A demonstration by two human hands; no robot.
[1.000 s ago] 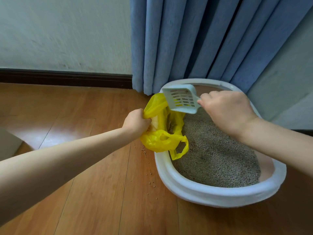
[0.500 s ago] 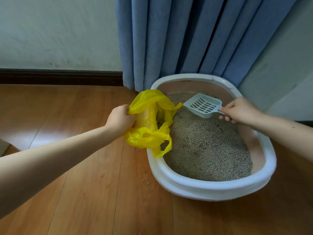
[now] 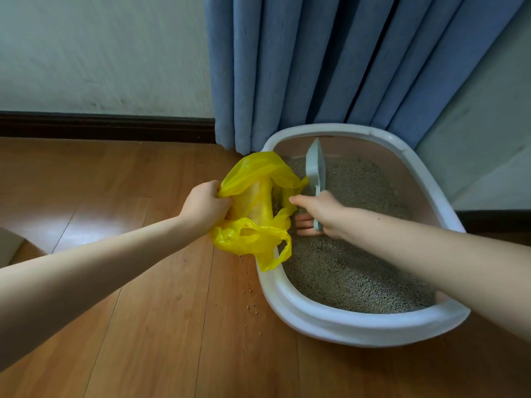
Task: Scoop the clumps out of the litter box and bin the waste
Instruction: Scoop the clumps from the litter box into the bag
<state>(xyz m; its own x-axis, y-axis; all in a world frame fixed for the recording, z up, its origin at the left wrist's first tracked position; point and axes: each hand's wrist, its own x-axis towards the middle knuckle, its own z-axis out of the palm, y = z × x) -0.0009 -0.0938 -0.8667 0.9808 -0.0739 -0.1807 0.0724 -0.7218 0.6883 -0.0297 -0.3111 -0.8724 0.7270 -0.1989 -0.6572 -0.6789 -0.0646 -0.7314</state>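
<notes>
Nearest, both bare forearms reach forward over the wooden floor (image 3: pixel 138 326), where a few stray granules (image 3: pixel 250 294) lie beside the litter box (image 3: pixel 353 326). The left hand (image 3: pixel 205 206) has its fingers bunched tight around the rim of the yellow plastic bag (image 3: pixel 253 225), which hangs over the box's left edge, mouth gaping. The right hand (image 3: pixel 319 215) reaches inside the box above the grey litter (image 3: pixel 356 271), fingers curled around the handle of the pale scoop (image 3: pixel 315 170). Its long axis runs almost straight away from the person, head at the far end and turned edge-on. No writing is legible anywhere. Behind hangs a blue curtain (image 3: pixel 330 67).
</notes>
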